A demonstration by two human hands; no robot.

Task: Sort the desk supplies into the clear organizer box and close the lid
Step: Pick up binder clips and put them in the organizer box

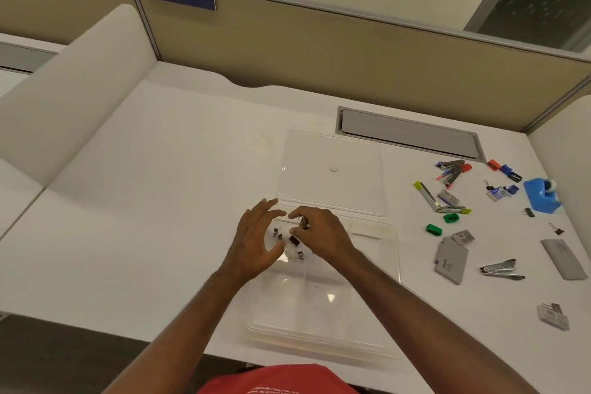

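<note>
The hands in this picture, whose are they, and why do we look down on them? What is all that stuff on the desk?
They belong to a person wearing a camera on the head, so you see what that person sees. Both hands hover over a clear box with its lid open behind it. The right hand pinches a small clip. The left hand is open beside it. More clips already lie in one compartment. On the desk to the right wait staplers, a blue tape holder and other bits.

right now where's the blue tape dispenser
In the head view the blue tape dispenser sits on the desk at the far right, right of the open clear organizer box, beside a small black binder clip.
</note>
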